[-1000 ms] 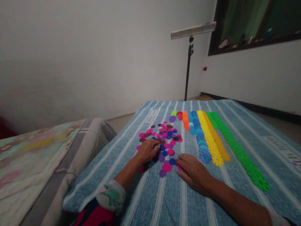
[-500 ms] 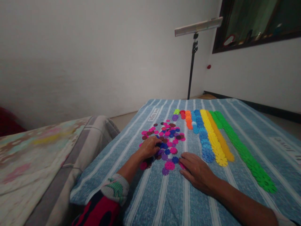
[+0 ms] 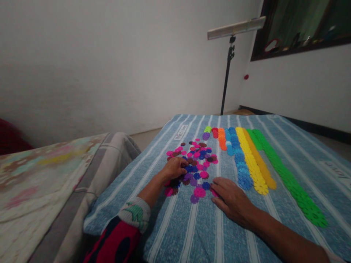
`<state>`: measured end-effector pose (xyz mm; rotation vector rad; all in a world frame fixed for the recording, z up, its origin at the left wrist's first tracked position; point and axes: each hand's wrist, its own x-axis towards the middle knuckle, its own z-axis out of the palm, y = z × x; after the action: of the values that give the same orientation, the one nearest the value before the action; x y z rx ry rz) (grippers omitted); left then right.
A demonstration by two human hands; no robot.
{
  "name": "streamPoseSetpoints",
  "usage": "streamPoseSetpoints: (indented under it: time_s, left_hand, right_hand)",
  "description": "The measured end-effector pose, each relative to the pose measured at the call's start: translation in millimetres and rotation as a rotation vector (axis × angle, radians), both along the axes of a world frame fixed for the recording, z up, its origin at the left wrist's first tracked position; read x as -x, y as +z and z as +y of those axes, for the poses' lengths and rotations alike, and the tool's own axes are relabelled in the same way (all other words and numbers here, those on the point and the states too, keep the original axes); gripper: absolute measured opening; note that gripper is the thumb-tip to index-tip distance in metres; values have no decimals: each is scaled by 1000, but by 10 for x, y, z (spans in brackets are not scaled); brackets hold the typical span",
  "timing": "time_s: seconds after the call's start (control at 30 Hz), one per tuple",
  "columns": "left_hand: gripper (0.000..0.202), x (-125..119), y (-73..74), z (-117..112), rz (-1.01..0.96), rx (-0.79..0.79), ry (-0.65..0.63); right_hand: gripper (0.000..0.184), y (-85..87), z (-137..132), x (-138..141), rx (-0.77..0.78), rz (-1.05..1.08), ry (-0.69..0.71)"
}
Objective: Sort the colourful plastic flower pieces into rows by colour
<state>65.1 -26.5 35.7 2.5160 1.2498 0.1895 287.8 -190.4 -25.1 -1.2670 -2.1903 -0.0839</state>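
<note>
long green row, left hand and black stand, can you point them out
Long green row (image 3: 284, 173), head view, on discs midway along it.
Left hand (image 3: 173, 168), head view, on its back.
Black stand (image 3: 226, 80), head view, on its pole.

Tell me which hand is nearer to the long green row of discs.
Right. The right hand is low over the striped cloth, to the left of the long green row; the left hand is farther left, at the mixed pile.

left hand (image 3: 174, 169): shifted slightly | pink disc (image 3: 169, 191): more exposed | view: swung left
</note>
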Motion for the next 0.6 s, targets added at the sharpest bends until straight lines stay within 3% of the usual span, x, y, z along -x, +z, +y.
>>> streamPoseSetpoints:
  time_s: [0.6]
  left_hand:
    - [19,92,-20,62,-277,240,71]
  right_hand:
    - [21,-10,9,-3,5,0,4]
